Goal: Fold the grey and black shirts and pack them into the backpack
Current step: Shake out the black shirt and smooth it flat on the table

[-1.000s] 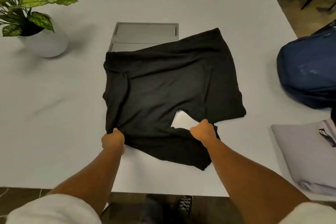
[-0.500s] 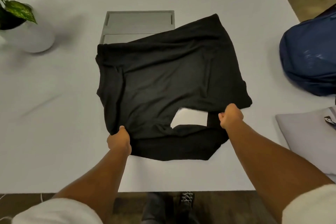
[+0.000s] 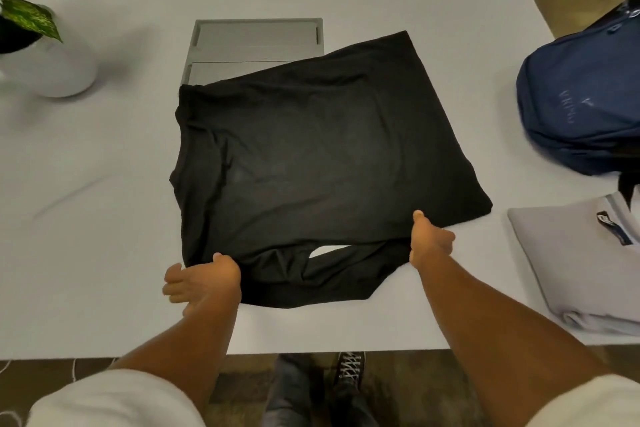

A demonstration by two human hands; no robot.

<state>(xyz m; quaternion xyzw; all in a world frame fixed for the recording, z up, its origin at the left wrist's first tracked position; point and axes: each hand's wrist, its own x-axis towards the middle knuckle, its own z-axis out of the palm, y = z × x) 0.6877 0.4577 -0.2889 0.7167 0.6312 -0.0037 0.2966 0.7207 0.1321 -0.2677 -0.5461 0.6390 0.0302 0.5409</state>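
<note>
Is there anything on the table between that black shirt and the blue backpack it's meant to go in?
Nothing visible: bare table separates the black shirt from the backpack. The folded grey shirt lies nearer the person, beside that path.

backpack (image 3: 581,104) cut off at right edge, grey shirt (image 3: 581,267) too, recessed tray (image 3: 256,42) partly under black shirt (image 3: 311,163)

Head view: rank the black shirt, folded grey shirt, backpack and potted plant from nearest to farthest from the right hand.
From the right hand:
1. black shirt, touching it, at centre.
2. grey shirt, folded at right edge.
3. backpack, far right.
4. potted plant, far left corner.
</note>
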